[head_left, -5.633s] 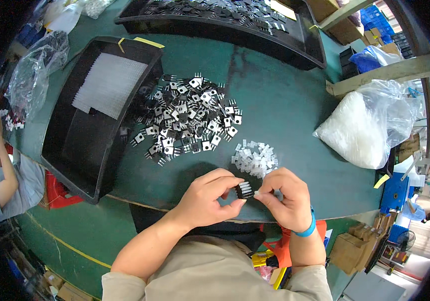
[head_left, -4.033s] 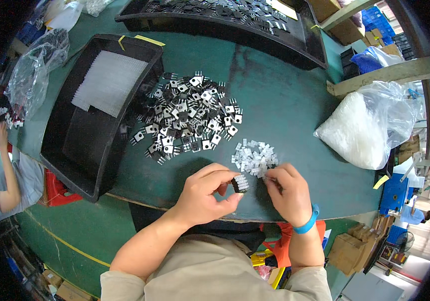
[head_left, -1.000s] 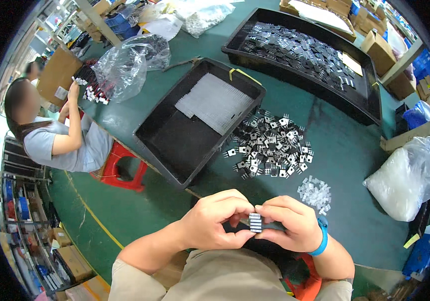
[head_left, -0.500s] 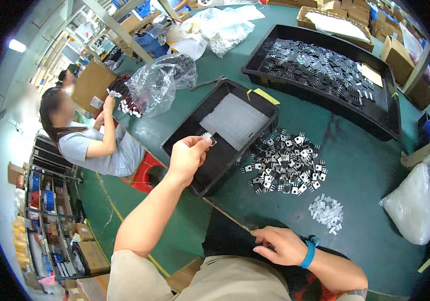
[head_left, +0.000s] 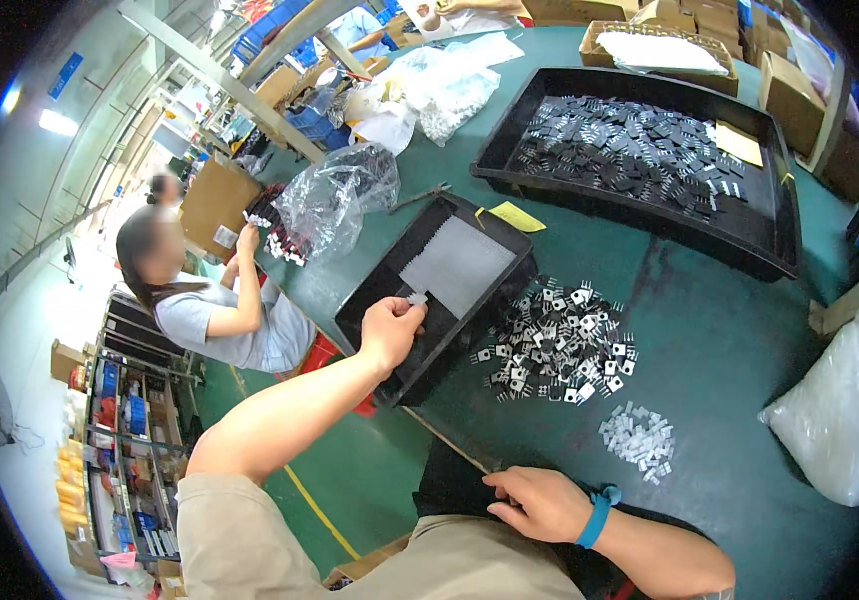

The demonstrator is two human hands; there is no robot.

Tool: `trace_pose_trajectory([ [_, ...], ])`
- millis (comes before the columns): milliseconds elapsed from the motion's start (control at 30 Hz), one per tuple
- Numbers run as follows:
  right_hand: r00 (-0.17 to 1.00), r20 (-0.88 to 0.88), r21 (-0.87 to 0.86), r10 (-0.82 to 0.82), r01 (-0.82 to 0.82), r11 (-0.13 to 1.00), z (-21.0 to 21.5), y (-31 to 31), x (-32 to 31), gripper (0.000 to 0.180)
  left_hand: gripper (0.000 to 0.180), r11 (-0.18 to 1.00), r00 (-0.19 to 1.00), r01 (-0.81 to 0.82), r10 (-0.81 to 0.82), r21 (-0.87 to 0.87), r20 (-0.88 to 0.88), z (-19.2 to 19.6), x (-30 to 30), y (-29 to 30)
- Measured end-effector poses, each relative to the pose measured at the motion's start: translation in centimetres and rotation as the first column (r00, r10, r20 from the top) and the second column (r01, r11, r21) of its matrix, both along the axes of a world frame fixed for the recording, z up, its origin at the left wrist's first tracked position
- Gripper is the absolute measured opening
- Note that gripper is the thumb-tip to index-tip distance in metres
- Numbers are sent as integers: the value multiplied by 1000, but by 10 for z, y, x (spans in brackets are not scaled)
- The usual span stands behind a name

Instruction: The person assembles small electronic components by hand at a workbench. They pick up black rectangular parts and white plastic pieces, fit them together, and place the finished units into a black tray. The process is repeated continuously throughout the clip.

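Note:
My left hand [head_left: 392, 332] reaches over the small black tray [head_left: 431, 375] with thumb and fingertips pinched on a small translucent white piece [head_left: 416, 298]. The piece is at the near corner of a tightly packed block of whitish pieces [head_left: 461, 262] that fills the tray's far part. My right hand [head_left: 547, 505], wearing a blue wristband, rests at the table's front edge, fingers loosely apart and nothing visible in it. Right of the tray lies a heap of black-and-silver three-legged electronic components [head_left: 567, 335]. Nearer to me is a small pile of translucent white pieces [head_left: 637, 440].
A large black tray [head_left: 639, 215] of dark components stands at the back right. A full white plastic bag [head_left: 834, 400] sits at the right edge. Clear plastic bags [head_left: 339, 200] lie at the back left, where another person [head_left: 224, 310] works beside the table.
The view has shifted, moving the surroundings in the picture. My left hand still pinches the small piece, now close against the block's near corner. My right hand stays at the table edge.

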State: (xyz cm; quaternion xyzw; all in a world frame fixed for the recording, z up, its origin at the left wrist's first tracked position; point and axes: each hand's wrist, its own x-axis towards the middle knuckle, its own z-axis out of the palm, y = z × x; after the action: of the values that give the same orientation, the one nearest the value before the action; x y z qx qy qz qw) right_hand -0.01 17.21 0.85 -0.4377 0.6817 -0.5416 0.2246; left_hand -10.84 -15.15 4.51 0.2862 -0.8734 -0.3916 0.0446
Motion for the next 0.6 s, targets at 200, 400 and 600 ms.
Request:
trace_pose_trajectory([
  [200,1000,9,-4,6,-6,1000,-2,2,0,36,23,999,998,26,-27,20,53,-5,-8,1],
  [400,1000,9,13,10,-10,1000,-3,2,0,36,23,999,999,41,-41,-27,-17,-18,-9,-2],
  [600,1000,7,9,9,-9,1000,-4,2,-1,35,25,991,994,103,-105,-89,-21,-18,-10,3],
])
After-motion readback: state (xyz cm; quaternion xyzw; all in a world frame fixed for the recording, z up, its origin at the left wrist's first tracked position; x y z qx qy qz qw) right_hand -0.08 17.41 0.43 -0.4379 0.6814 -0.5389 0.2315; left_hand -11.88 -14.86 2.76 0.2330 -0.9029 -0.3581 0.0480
